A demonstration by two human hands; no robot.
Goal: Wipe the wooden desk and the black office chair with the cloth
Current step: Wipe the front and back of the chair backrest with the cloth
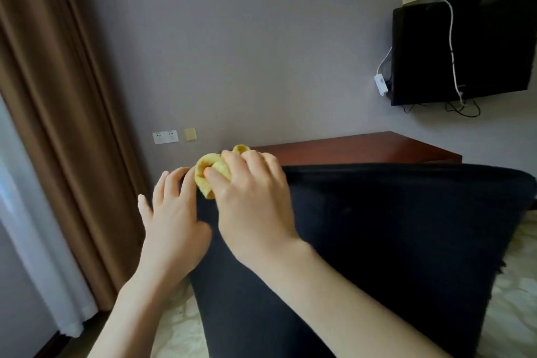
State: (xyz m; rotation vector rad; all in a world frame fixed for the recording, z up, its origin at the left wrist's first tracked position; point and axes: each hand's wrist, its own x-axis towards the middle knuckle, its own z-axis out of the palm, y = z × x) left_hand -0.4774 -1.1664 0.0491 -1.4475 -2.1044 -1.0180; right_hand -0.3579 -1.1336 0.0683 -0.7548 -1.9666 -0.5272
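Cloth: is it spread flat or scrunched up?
Scrunched up. The cloth bulges in rolled lumps where the right hand grips it against the top corner of the chair.

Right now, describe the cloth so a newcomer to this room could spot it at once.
Find the big black chair back filling the lower right of the view; at its top left corner the right hand is curled round a small bundle. That is the cloth: bunched, soft and bright yellow, against the black chair and the reddish wooden desk behind.
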